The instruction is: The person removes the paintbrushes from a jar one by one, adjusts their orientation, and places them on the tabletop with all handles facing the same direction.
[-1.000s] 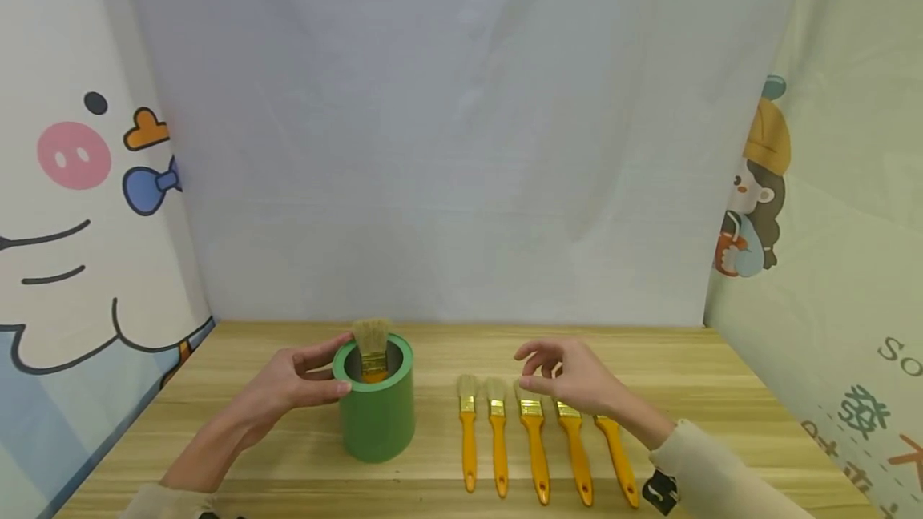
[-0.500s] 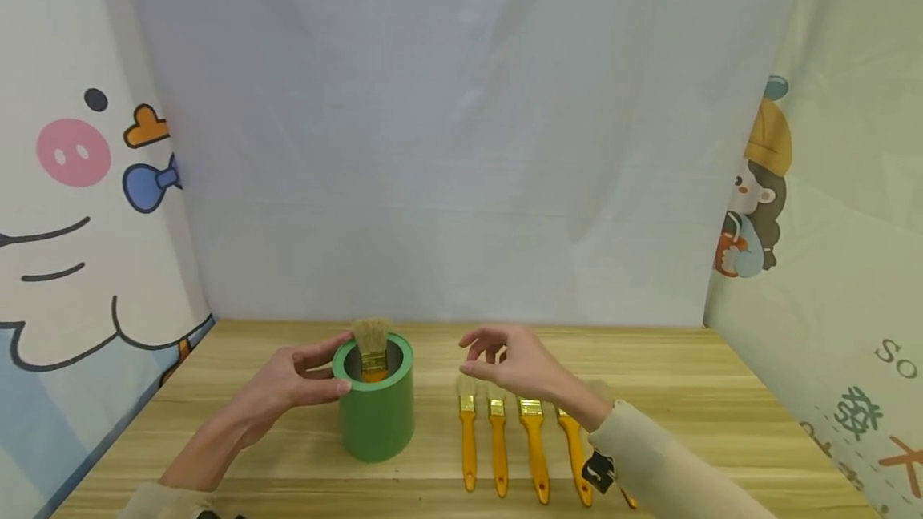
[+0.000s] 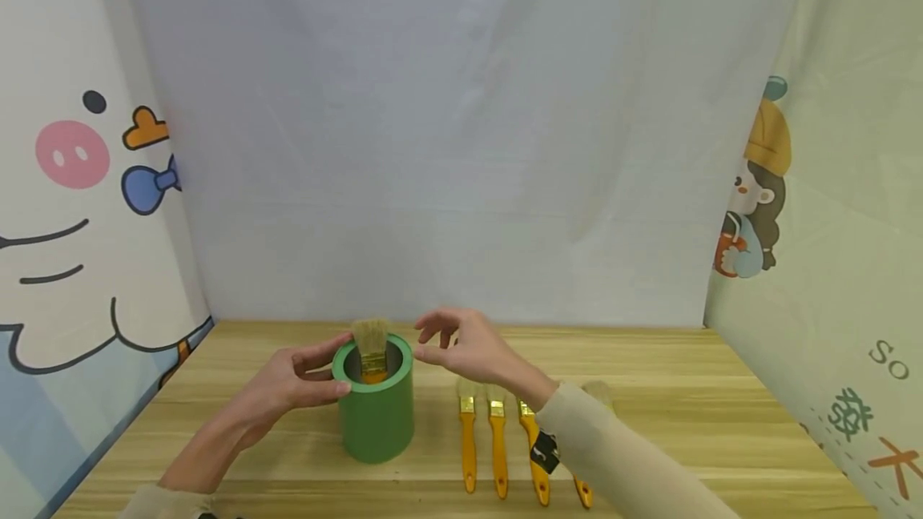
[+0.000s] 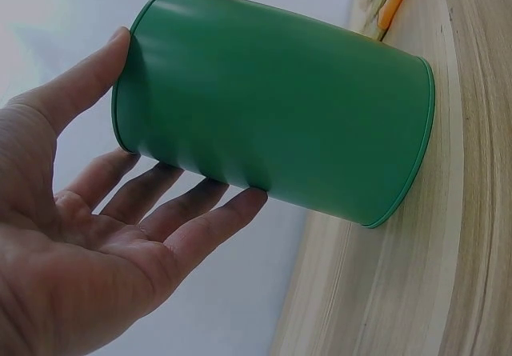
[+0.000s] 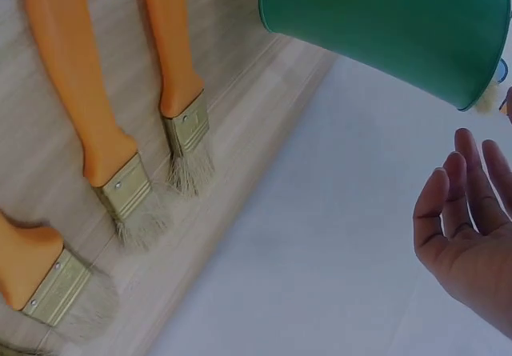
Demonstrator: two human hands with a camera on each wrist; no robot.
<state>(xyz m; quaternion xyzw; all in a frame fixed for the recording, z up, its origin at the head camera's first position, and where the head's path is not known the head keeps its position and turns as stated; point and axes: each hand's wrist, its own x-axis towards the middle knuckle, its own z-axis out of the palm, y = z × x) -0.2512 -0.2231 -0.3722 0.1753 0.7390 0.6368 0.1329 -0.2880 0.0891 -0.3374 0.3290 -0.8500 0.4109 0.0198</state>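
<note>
A green cylindrical can (image 3: 378,423) stands upright on the wooden table, with a paintbrush (image 3: 371,341) in it, bristles up. My left hand (image 3: 284,381) grips the can near the top, thumb at the rim and fingers along the far side; the left wrist view shows the fingertips against its wall (image 4: 264,100). My right hand (image 3: 465,344) hovers just right of the can's rim, fingers loosely bent and holding nothing. In the right wrist view that hand (image 5: 472,236) is apart from the can.
Several orange-handled paintbrushes lie in a row right of the can, bristles toward the back: the leftmost brush (image 3: 469,439), a second brush (image 3: 499,447), and others partly hidden under my right sleeve (image 3: 613,447). A pale cloth (image 3: 461,142) hangs behind the table (image 3: 288,463).
My right hand has moved left from above the right-hand brushes to beside the can's rim, its sleeve now covering some brushes. The left hand, can and upright brush have stayed put.
</note>
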